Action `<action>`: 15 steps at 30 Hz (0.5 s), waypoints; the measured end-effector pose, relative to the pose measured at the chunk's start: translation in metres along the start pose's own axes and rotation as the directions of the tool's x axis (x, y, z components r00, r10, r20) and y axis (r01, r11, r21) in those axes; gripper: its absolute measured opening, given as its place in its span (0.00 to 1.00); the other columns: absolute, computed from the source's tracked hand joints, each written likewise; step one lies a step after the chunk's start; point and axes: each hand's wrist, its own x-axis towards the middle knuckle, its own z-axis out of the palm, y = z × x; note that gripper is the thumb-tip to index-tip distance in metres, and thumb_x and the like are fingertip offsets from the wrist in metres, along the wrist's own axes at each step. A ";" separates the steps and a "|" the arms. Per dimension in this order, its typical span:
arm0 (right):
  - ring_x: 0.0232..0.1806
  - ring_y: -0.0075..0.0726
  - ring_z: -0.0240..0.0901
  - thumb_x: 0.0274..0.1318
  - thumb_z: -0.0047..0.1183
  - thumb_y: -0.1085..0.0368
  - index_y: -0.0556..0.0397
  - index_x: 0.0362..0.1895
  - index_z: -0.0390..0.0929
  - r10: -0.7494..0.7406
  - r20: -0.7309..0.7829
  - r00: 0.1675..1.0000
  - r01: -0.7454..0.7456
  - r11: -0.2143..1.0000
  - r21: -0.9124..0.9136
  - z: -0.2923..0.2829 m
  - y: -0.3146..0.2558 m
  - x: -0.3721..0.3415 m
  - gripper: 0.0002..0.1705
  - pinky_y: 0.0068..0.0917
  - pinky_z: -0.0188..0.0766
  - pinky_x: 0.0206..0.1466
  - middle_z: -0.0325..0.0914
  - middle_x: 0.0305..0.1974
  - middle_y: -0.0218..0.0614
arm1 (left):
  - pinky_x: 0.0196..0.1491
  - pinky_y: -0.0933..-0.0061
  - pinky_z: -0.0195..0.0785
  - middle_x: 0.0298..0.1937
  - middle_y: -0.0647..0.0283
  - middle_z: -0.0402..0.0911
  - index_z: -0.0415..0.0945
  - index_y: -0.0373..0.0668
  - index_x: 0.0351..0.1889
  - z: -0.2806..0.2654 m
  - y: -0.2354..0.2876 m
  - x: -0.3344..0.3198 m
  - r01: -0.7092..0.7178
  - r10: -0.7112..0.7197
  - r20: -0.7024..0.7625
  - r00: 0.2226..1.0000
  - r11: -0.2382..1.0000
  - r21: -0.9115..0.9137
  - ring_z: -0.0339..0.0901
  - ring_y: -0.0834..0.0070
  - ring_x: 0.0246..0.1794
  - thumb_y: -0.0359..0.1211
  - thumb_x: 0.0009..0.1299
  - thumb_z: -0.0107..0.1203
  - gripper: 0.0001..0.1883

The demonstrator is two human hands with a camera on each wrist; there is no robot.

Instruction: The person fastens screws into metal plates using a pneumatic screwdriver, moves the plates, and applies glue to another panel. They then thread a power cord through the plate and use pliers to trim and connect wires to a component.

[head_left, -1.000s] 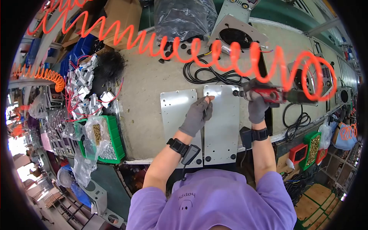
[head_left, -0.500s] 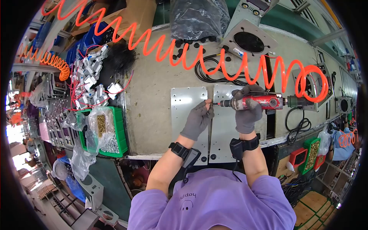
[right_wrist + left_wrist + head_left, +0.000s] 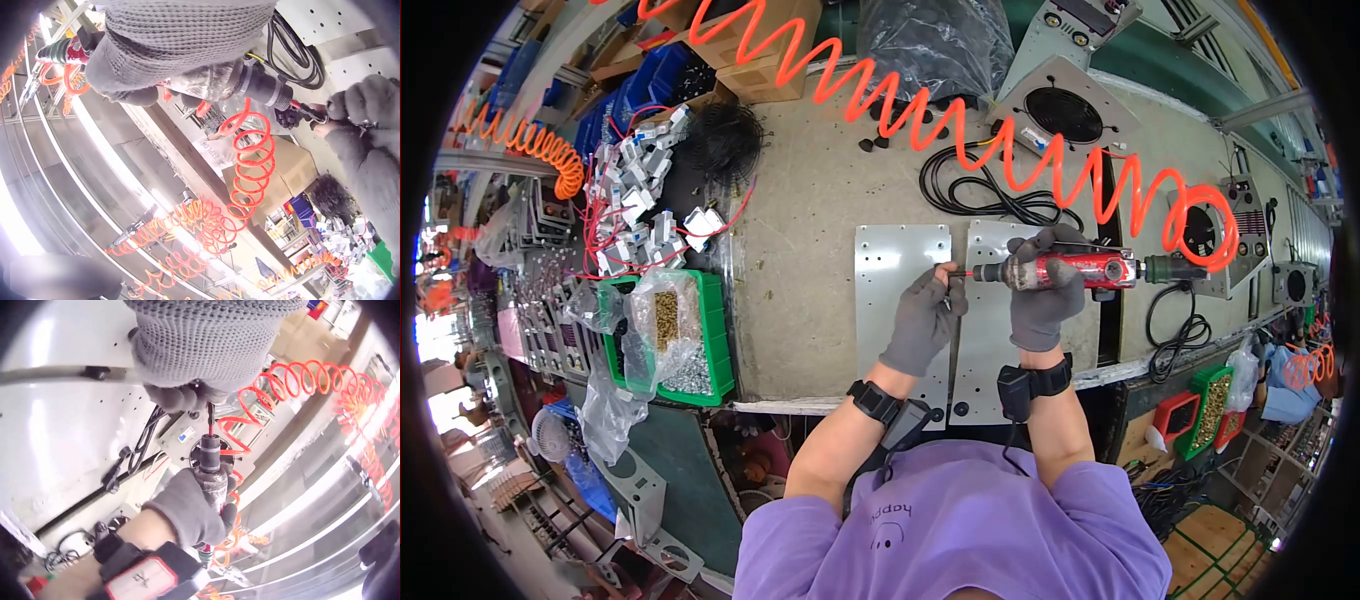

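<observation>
My gloved right hand (image 3: 1045,305) grips a red air screwdriver (image 3: 1100,268), held level with its bit (image 3: 967,273) pointing left. The fingertips of my gloved left hand (image 3: 920,325) pinch a small metal piece at the end of the bit, largely hidden by the fingers; I cannot tell its exact kind. In the left wrist view the driver's black nose (image 3: 210,450) stands in line with those fingertips. Under the hands lie two flat grey metal panels, a left panel (image 3: 882,310) and a right panel (image 3: 985,350), side by side with small holes along their edges.
An orange coiled air hose (image 3: 920,115) stretches above the bench to the driver. Black cable (image 3: 945,190) and a fan panel (image 3: 1065,110) lie behind. At left are a green bin (image 3: 718,340) of small fasteners and white connectors (image 3: 640,195) with red wires.
My right hand has brought the screwdriver left and levelled it, so its bit now meets the left fingertips. The left hand keeps its pinch over the panels. The head view has shifted slightly.
</observation>
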 end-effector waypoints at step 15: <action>0.29 0.35 0.70 0.32 0.48 0.63 0.55 0.42 0.67 -0.105 0.094 0.990 0.114 0.988 -0.099 -0.016 -0.017 0.017 0.25 0.38 0.66 0.41 0.68 0.32 0.36 | 0.26 0.69 0.67 0.29 0.62 0.70 0.71 0.43 0.31 -0.038 -0.013 0.018 -0.306 -0.044 0.496 0.867 -0.833 0.461 0.73 0.68 0.28 0.37 0.54 0.55 0.11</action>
